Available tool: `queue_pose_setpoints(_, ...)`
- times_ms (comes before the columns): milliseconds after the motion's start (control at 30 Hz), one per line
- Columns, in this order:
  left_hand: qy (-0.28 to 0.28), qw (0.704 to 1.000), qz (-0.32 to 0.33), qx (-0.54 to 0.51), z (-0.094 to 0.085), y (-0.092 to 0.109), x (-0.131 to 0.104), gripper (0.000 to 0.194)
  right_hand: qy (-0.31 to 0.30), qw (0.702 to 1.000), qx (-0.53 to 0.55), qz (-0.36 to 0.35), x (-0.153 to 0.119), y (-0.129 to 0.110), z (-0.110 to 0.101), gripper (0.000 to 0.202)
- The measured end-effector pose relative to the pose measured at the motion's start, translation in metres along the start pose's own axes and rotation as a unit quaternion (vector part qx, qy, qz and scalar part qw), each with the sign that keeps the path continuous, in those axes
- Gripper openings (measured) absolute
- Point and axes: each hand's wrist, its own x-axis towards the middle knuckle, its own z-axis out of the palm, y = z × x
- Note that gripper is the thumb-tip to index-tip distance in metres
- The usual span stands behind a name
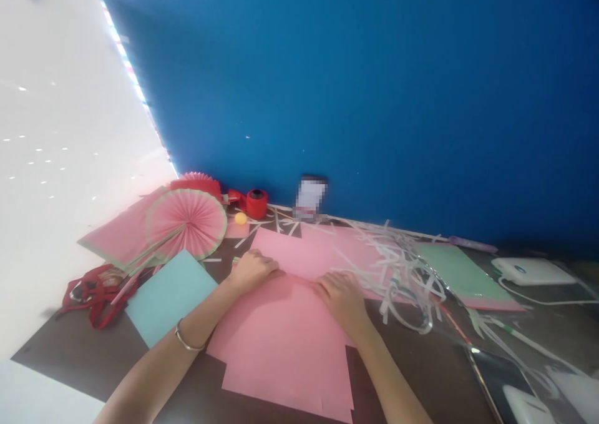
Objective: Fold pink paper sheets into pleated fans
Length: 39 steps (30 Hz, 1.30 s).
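Note:
A pink sheet of paper (pixel 285 343) lies before me on the dark table, with further pink paper under and behind it. My left hand (pixel 253 271) has its fingers curled over the far left edge of the sheet. At the far right edge my right hand (pixel 344 296) grips the same sheet, its fingers bent. Between the hands the paper's edge rises slightly over another pink sheet (pixel 290 252). The fingertips are partly hidden. A light blue sheet (pixel 173 296) lies beside my left forearm, and a round pleated pink paper fan (pixel 187 221) is behind it.
Tangled white paper strips (pixel 412 280) lie to the right, near a green sheet (pixel 463 274). A phone (pixel 500 380) and a white device (pixel 533 271) with a cable are farther right. Red tape (pixel 256 205) stands by the blue wall (pixel 355 99); red ribbon (pixel 100 296) lies left.

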Motion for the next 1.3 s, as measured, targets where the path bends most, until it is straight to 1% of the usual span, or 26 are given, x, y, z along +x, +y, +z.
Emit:
queue_pose_setpoints(167,0.021,0.999,-0.025,0.002,0.000,-0.018,-0.004,0.047,-0.015,0.999,0.012,0.032,-0.005,0.017,-0.005,0.030)
queue_pose_setpoints(233,0.022,0.999,-0.037,0.006,0.000,-0.022,-0.006,0.050,-0.023,0.999,0.034,0.034,-0.007,0.022,-0.005,0.028)
queue_pose_setpoints(333,0.025,0.998,-0.059,0.020,0.001,-0.025,-0.008,0.051,-0.019,0.995,0.083,0.048,-0.012,0.027,-0.002,0.026)
queue_pose_setpoints(500,0.020,0.997,-0.073,0.016,0.002,-0.032,-0.011,0.049,0.012,0.976,0.179,0.120,-0.018,0.040,0.004,0.024)
queue_pose_setpoints(567,0.025,0.995,-0.100,0.006,0.001,-0.037,-0.012,0.049,0.015,0.965,0.208,0.157,-0.020,0.046,0.003,0.023)
queue_pose_setpoints(633,0.037,0.989,-0.144,-0.018,0.000,-0.042,-0.013,0.050,0.024,0.953,0.228,0.198,-0.022,0.051,0.000,0.024)
queue_pose_setpoints(700,0.042,0.980,-0.181,-0.069,-0.001,-0.047,-0.014,0.050,0.038,0.940,0.244,0.235,-0.022,0.055,-0.003,0.025)
queue_pose_setpoints(800,0.037,0.960,-0.203,-0.190,0.000,-0.054,-0.015,0.044,0.043,0.923,0.261,0.281,-0.023,0.059,-0.008,0.025)
queue_pose_setpoints(867,0.042,0.946,-0.213,-0.242,0.001,-0.058,-0.015,0.041,0.041,0.917,0.260,0.299,-0.023,0.060,-0.009,0.026)
queue_pose_setpoints(933,0.061,0.943,-0.221,-0.243,0.002,-0.060,-0.015,0.041,0.046,0.924,0.242,0.292,-0.024,0.061,-0.010,0.026)
queue_pose_setpoints(1000,0.082,0.950,-0.206,-0.219,0.003,-0.062,-0.015,0.039,0.061,0.939,0.209,0.265,-0.024,0.061,-0.011,0.028)
queue_pose_setpoints(1067,0.085,0.963,-0.152,-0.205,0.002,-0.063,-0.015,0.032,0.089,0.955,0.168,0.229,-0.025,0.061,-0.012,0.029)
queue_pose_setpoints(1133,0.101,0.974,-0.078,-0.185,0.002,-0.063,-0.016,0.025,0.139,0.967,0.119,0.177,-0.025,0.059,-0.013,0.029)
queue_pose_setpoints(1167,0.128,0.977,-0.047,-0.165,0.001,-0.064,-0.016,0.022,0.173,0.970,0.090,0.147,-0.025,0.057,-0.014,0.027)
queue_pose_setpoints(1200,0.172,0.975,-0.025,-0.137,0.000,-0.063,-0.017,0.020,0.210,0.969,0.059,0.114,-0.026,0.056,-0.014,0.023)
queue_pose_setpoints(1267,0.282,0.957,-0.003,-0.071,-0.001,-0.063,-0.019,0.017,0.276,0.959,-0.005,0.060,-0.026,0.053,-0.014,0.014)
queue_pose_setpoints(1300,0.326,0.945,0.004,-0.042,-0.002,-0.062,-0.019,0.016,0.296,0.954,-0.035,0.042,-0.026,0.053,-0.014,0.011)
